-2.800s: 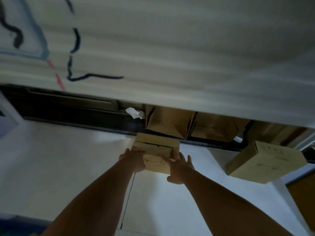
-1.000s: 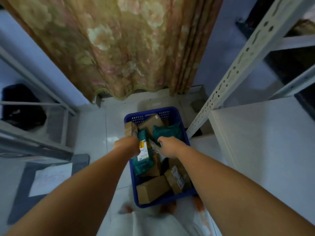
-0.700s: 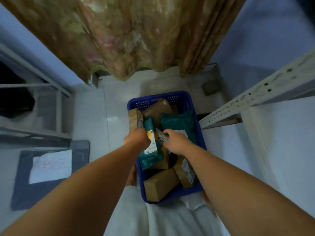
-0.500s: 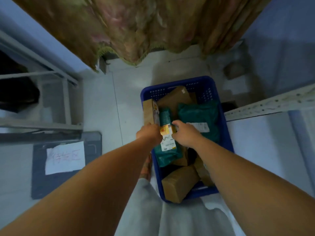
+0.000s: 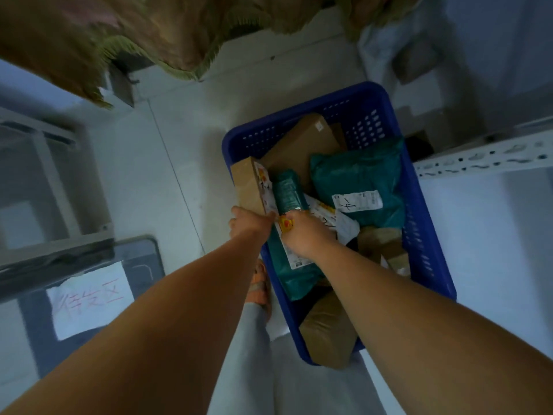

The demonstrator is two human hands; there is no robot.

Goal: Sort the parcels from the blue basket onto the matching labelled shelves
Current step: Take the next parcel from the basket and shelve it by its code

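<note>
Both my hands are down in the blue basket (image 5: 431, 235), which sits on the floor. My left hand (image 5: 251, 226) and right hand (image 5: 305, 238) close in from either side on the slim teal parcel (image 5: 288, 190) lying along the basket's left edge. My fingers are curled and pinch it at its white label (image 5: 294, 256). The fingertips are tucked under the backs of my hands, so I cannot tell how deep the hold goes. The parcel lies among the others, not yet lifted clear.

As for progress, I judge there is plenty left. The basket looks well filled. An upright cardboard box (image 5: 248, 184) leans on the left edge, and a flat brown box (image 5: 299, 145) lies toward the far edge. A big teal mailer (image 5: 359, 172) with its own label is by the right edge, with a small brown box (image 5: 380, 239) below it. Another brown box (image 5: 326, 333) fills the near corner. Only a white shelf rail (image 5: 478, 158) shows at the right, and no sorted parcels are visible here. I would next need to read this label to choose its shelf.
</note>
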